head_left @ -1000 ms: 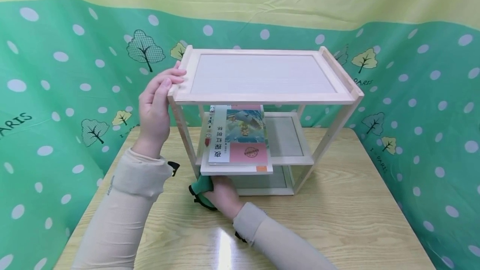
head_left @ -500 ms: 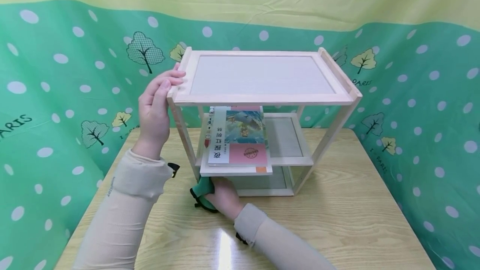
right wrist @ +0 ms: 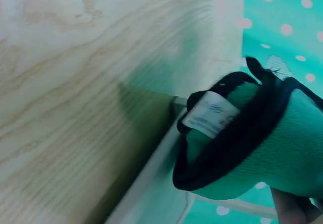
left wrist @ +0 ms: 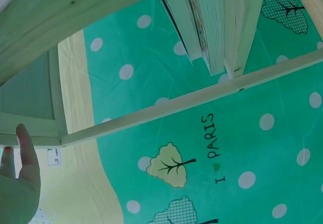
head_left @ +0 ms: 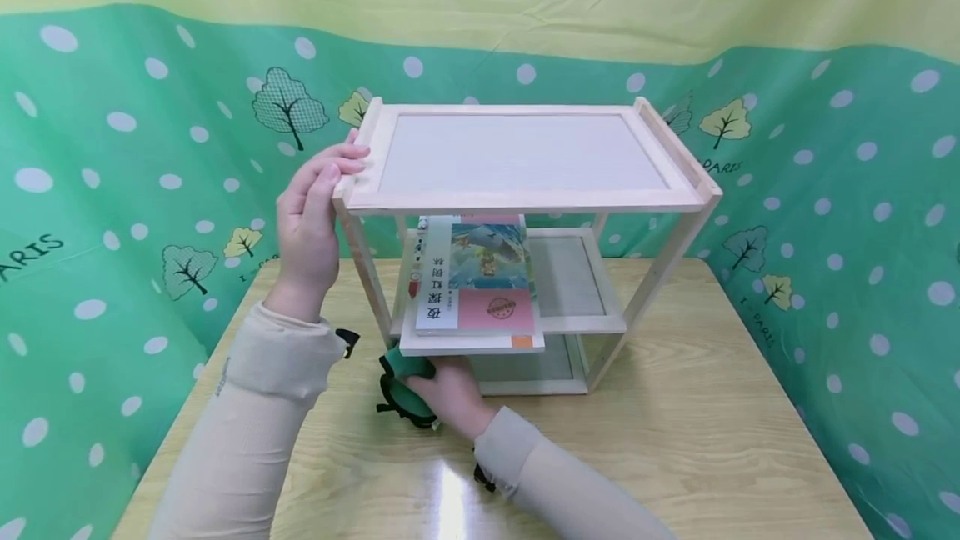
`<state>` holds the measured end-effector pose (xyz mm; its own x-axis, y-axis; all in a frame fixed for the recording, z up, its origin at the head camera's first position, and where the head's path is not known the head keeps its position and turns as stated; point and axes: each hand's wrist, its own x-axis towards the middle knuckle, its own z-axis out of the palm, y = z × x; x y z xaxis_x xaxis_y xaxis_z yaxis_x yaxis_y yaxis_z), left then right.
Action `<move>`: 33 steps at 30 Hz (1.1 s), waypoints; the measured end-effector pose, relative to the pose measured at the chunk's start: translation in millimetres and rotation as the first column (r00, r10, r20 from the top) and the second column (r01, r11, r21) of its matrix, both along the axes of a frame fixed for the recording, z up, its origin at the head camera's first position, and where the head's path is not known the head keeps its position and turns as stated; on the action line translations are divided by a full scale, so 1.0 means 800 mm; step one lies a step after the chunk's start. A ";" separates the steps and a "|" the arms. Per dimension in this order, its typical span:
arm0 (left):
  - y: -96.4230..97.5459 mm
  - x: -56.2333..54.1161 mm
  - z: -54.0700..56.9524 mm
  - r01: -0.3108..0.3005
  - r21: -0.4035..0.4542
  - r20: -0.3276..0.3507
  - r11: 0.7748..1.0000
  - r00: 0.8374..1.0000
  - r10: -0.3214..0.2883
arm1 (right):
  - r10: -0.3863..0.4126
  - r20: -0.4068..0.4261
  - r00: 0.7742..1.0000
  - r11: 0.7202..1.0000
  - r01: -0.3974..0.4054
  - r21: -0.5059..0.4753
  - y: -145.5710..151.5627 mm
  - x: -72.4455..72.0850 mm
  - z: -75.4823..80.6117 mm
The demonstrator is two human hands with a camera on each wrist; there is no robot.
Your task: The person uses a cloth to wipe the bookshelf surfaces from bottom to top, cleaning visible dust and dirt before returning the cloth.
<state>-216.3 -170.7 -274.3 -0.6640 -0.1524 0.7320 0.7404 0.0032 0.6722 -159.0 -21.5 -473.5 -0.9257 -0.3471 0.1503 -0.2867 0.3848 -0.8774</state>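
A three-tier wooden shelf rack (head_left: 660,273) stands on the table. In the head view my left hand (head_left: 309,219) rests at its upper left side, the fingers laid over the top rail. Fairly straight digits of that hand also show at the lower left of the left wrist view. Low at the rack's front left, my right hand (head_left: 453,394) grips a green cloth item with black trim (head_left: 408,394). In the right wrist view this green cloth item (right wrist: 252,148) shows an opening and a white label; its kind is unclear. Most of my right fingers are hidden.
Stacked books (head_left: 480,273) lie on the left of the middle shelf (head_left: 573,277) and jut past its front edge, above my right hand. The bottom shelf (head_left: 532,365) is partly hidden. A dotted green and yellow curtain (head_left: 150,190) hangs around the wooden table (head_left: 675,440).
My right hand has drawn the green cloth item slightly down and toward me, so more of it shows below the books. The left hand stays on the rack. The head view has tilted slightly.
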 end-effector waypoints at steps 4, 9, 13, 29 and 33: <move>0.001 0.001 -0.001 0.006 0.006 -0.004 1.000 1.000 -0.006 | -0.054 0.006 0.999 0.992 0.054 -0.112 -0.002 0.004 0.015; 0.000 -0.001 -0.002 0.008 0.016 -0.009 1.000 1.000 -0.007 | -0.094 0.026 0.995 0.983 0.097 -0.153 -0.006 0.009 0.028; 0.001 -0.001 -0.002 0.006 0.024 -0.011 1.000 1.000 -0.005 | -0.090 0.012 0.996 0.987 0.091 -0.131 -0.009 0.010 0.028; 0.002 0.000 -0.002 -0.001 0.037 -0.008 0.999 1.000 0.001 | 0.003 -0.093 0.996 0.988 0.012 0.154 -0.010 -0.003 -0.009; 0.004 0.000 -0.002 0.013 0.038 -0.011 0.999 1.000 -0.013 | 0.035 -0.115 0.993 0.967 -0.004 0.255 -0.007 -0.006 -0.022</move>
